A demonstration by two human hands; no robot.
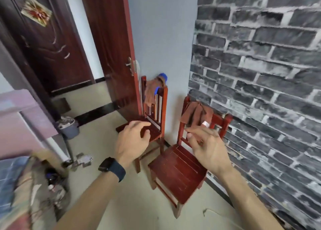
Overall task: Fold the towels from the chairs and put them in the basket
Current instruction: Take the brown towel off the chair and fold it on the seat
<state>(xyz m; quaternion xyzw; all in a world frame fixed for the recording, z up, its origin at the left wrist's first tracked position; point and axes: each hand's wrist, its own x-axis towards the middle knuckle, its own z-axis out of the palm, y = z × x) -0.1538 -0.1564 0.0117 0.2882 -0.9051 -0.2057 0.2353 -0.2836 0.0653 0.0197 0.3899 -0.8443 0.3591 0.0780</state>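
Observation:
Two small red wooden chairs stand against the wall. A brown towel (195,114) hangs over the backrest of the near chair (175,170). A second brown towel (150,92), with something blue on it, is draped over the back of the far chair (155,108). My left hand (132,141), a dark watch on its wrist, hovers over the far chair's seat with loosely curled fingers and holds nothing. My right hand (206,145) floats in front of the near chair's backrest, just below its towel, fingers loosely bent and empty. No basket is plainly visible.
A grey brick-pattern wall (260,73) runs along the right. A dark red door (111,47) stands open behind the far chair. A grey bin (68,127) and scraps lie on the floor at left. Blurred patterned fabric (20,186) fills the lower left corner.

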